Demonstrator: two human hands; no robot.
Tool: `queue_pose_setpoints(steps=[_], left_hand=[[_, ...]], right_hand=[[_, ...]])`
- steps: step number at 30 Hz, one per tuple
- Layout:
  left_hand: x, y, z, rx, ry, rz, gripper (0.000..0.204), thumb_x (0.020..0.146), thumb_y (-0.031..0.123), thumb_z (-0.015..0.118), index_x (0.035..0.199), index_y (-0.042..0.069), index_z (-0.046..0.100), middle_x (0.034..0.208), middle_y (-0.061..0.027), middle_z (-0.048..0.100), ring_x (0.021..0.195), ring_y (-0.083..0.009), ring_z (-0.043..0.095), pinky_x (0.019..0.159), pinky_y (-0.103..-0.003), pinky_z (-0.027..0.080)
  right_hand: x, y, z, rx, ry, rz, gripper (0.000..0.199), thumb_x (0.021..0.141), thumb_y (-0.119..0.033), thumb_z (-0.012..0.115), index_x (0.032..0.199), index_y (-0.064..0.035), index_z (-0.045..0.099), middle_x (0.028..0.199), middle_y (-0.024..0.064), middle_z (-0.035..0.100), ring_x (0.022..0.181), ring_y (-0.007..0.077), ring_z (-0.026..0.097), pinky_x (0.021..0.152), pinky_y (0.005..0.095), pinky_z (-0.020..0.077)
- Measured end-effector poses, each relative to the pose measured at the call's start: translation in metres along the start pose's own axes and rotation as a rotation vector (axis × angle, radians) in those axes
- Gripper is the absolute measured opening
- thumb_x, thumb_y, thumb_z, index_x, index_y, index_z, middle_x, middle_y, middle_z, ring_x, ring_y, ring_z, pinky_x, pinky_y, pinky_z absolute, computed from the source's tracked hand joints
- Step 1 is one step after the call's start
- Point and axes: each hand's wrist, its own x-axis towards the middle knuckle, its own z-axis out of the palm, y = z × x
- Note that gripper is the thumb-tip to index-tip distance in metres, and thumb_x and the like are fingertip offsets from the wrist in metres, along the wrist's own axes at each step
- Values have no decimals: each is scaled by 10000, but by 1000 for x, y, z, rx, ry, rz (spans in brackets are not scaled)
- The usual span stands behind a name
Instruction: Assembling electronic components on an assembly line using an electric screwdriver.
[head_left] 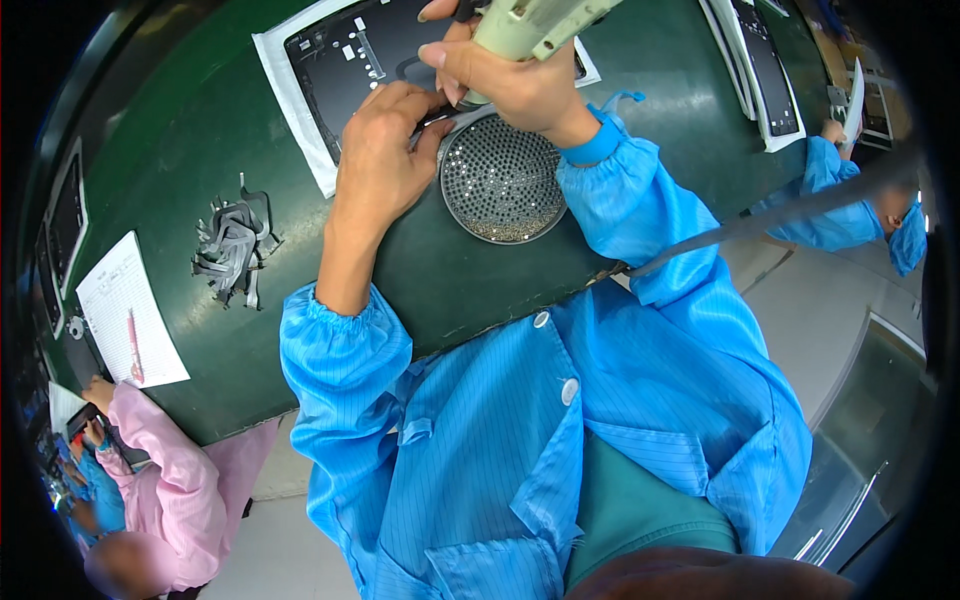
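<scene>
My right hand (510, 75) is clenching the pale green body of a power screwdriver (530, 22), holding it above the black panel (340, 55) that is lying on a white sheet on the green worktop (200, 150). My left hand (385, 150) is pinching something small at the rim of the round perforated tray of screws (500, 185); what it is I cannot tell. A heap of grey strips (232, 250) is lying well to the left, near a paper form with a pink pen (134, 345).

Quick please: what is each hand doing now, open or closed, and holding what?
Left hand: closed, pinching something small at the rim of the round screw tray; the item cannot be told.
Right hand: closed around the electric screwdriver.
</scene>
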Motion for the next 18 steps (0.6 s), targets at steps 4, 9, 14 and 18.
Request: queue_pose_setpoints(steps=[4, 9, 14, 18], left_hand=[[-2, -4, 0, -1, 2, -2, 183, 712, 21, 719, 894, 12, 696, 837, -110, 627, 790, -312, 589, 698, -398, 482], [1, -2, 0, -22, 0, 4, 176, 713, 16, 712, 888, 13, 695, 833, -112, 624, 790, -311, 589, 696, -402, 483], [0, -3, 0, 8, 3, 24, 181, 713, 15, 711, 893, 14, 696, 833, -113, 624, 791, -310, 590, 696, -401, 484], [-2, -3, 0, 1, 1, 1, 187, 715, 18, 712, 901, 15, 698, 832, -113, 625, 793, -309, 592, 698, -400, 485]], right_hand=[[-5, -7, 12, 108, 70, 66, 315, 813, 33, 685, 1107, 21, 572, 718, -12, 572, 590, 57, 532, 535, 209, 435], [-6, -9, 10, 172, 84, 205, 350, 822, 34, 673, 1149, 21, 550, 716, -11, 565, 591, 62, 537, 526, 212, 438], [-7, -6, 7, 218, 58, 263, 384, 832, 38, 659, 1190, 22, 522, 715, -11, 558, 592, 67, 543, 516, 217, 439], [-8, -7, 9, 204, 53, 233, 376, 831, 37, 661, 1181, 21, 525, 727, -13, 558, 608, 64, 542, 535, 214, 444]])
